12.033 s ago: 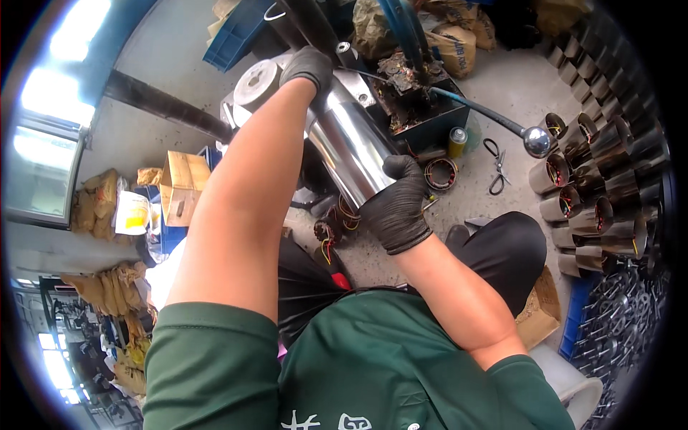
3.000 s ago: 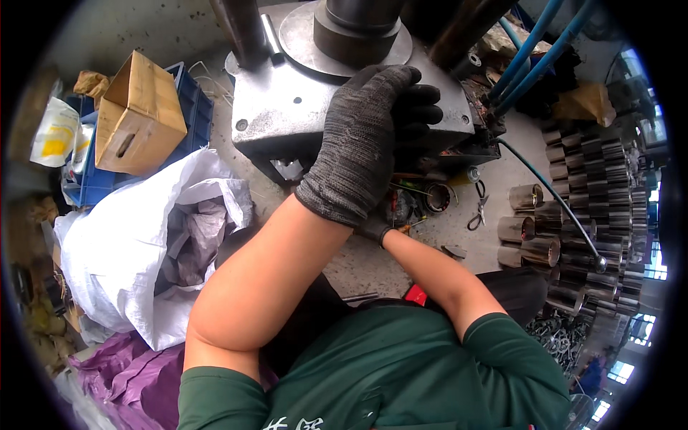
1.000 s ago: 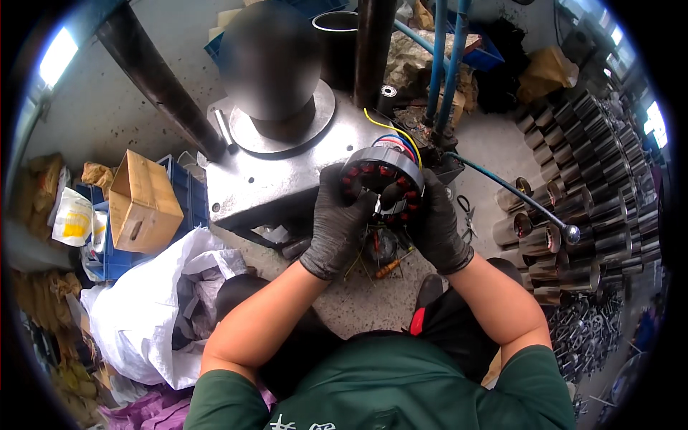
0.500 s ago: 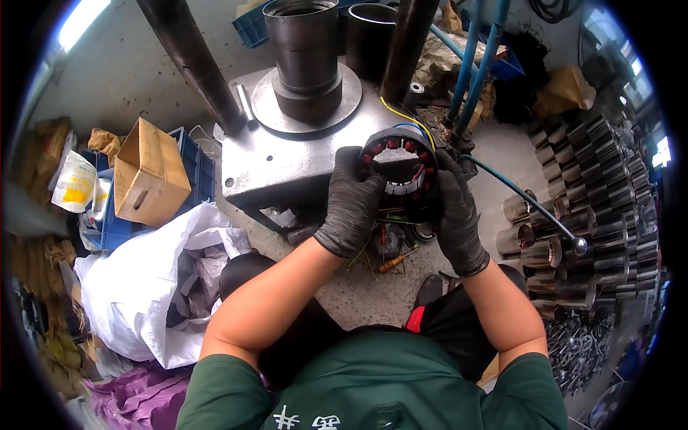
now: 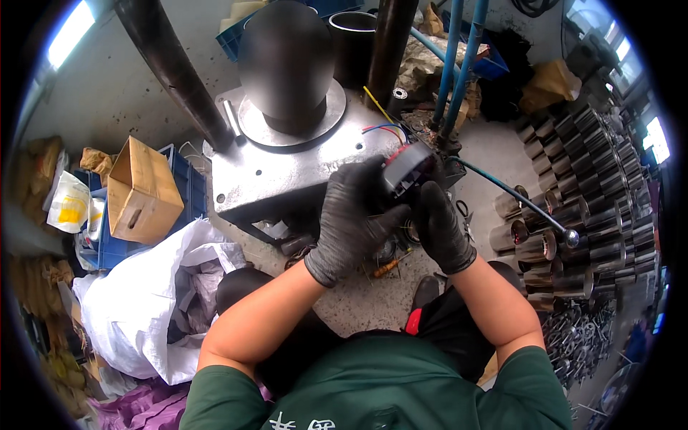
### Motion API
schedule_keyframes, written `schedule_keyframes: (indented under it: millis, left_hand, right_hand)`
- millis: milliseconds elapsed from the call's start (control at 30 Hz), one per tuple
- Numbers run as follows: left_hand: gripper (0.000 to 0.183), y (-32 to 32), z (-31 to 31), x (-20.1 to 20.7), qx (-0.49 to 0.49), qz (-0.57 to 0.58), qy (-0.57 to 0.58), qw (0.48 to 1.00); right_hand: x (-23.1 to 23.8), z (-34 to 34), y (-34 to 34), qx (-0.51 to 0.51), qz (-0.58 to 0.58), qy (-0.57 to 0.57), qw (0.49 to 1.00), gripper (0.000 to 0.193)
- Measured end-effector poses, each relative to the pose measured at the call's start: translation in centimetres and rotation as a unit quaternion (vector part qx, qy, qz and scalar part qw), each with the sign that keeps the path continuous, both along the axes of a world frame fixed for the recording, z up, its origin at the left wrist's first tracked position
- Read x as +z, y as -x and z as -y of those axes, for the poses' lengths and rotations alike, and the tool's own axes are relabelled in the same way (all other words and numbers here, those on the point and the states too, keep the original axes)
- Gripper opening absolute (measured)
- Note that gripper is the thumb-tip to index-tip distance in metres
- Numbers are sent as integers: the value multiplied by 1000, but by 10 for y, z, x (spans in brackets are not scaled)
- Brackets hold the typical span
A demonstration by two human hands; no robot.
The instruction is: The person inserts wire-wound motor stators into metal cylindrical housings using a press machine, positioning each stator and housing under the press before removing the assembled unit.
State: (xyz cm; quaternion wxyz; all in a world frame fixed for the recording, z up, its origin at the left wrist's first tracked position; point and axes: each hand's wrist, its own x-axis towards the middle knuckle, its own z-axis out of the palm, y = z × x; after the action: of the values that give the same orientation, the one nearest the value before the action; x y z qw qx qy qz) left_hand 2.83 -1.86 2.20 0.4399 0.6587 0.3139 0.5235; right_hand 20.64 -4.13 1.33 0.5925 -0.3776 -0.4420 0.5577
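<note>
- Black-gloved left hand [image 5: 344, 218]: grasping the metal ring [image 5: 407, 166].
- Right hand [image 5: 442, 226]: curled beside it; firm grip cannot be told.
- Metal ring: tilted between hands, not set down, yellow wire [image 5: 377, 103] loose.
- Steel table [image 5: 287, 180]: farther; dark cylinder [image 5: 287, 72] standing, blurred.

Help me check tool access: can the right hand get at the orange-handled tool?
Probably yes: the orange-handled tool lies largely uncovered on the floor, though the right hand, up by the wired ring, must first come down.
</note>
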Motion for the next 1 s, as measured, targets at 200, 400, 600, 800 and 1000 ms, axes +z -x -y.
schedule_keyframes:
  millis: [200, 400, 600, 800, 1000]
  left_hand:
    - [45, 10, 3, 11, -109, 123, 134, 977]
    - [35, 7, -17, 4, -83, 90, 120, 985]
    - [37, 6, -17, 11, -146, 96, 24, 984]
    - [42, -1, -9, 6, -63, 63, -96, 991]
    - [34, 5, -16, 17, 22, -235, -324, 916]
  right_hand:
    - [26, 4, -4, 30, -161, 71, 984, 84]
    - [28, 7, -5, 90, -329, 136, 930, 88]
    - [20, 9, -14, 81, -298, 126, 943, 86]
    - [25, 11, -18, 127, -309, 147, 931, 77]
    - [26, 9, -12, 108, -300, 159, 934, 76]
